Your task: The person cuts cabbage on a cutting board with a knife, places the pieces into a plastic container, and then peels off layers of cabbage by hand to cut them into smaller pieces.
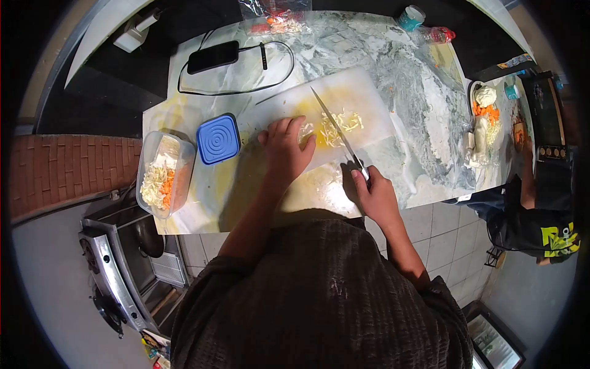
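A white cutting board (362, 92) with yellow stains lies on the marble table. Thin pale strips of chopped food (338, 127) are spread over its middle. My right hand (375, 194) is wrapped round the handle of a long knife (335, 124), whose blade points up and left across the strips. My left hand (287, 144) rests on the board left of the strips, fingers curled, beside a small pale piece (305, 130); whether it grips anything is hidden.
A clear container (184, 166) with chopped vegetables and a blue lid (219, 139) are at left. A phone (213, 57) and cable (294, 64) lie behind. A plastic bag (276, 18) is at the far edge. Another person (528, 203) stands at right near more vegetables (485, 117).
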### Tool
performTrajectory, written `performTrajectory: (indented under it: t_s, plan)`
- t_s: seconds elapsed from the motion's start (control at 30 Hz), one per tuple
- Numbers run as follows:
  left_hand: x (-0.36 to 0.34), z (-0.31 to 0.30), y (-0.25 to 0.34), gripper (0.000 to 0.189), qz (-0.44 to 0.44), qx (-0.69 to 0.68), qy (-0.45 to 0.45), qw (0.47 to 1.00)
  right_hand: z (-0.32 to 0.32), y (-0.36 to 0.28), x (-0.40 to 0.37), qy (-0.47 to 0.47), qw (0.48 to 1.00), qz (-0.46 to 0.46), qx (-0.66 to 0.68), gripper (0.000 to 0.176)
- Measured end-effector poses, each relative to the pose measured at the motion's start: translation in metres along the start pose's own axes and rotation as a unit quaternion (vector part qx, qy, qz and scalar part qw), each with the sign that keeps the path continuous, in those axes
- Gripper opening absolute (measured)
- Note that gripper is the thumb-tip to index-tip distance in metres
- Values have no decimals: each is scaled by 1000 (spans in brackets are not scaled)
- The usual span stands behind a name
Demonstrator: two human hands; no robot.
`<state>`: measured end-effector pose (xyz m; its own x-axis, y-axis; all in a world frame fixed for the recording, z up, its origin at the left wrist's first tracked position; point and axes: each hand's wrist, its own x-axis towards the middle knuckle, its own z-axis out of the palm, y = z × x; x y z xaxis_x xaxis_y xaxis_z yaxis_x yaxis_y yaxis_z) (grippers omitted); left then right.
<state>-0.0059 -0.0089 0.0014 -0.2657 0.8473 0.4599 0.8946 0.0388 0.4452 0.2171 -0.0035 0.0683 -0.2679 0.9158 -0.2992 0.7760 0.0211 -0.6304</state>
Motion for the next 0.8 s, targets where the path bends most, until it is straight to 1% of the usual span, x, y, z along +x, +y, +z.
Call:
performTrajectory:
  t_s: [0.07, 0.1, 0.17, 0.27, 0.5, 0.57, 0.8]
  plan:
    - [-1, -5, 3, 40, -33, 10, -11, 999, 0, 0, 0, 0, 1000, -2, -1, 39]
    - [-1, -8, 4, 40, -34, 9, -11, 999, 0, 1, 0, 0, 1000, -2, -1, 39]
    - [-3, -14, 5, 39, -56, 6, -40, 998, 3, 3, 0, 19, 1000, -14, 10, 42]
    - [-9, -15, 4, 37, -64, 35, -50, 996, 0, 2, 2, 0, 1000, -3, -2, 39]
    - [-9, -2, 2, 38, -57, -9, -48, 997, 1, 0, 2, -4, 1000, -4, -4, 40]
    - [-5, 0, 3, 41, -61, -68, -54, 994, 1, 0, 1, -3, 1000, -1, -7, 40]
    - [-3, 3, 4, 45, -52, -65, -64, 994, -1, 0, 2, -6, 1000, 1, -2, 40]
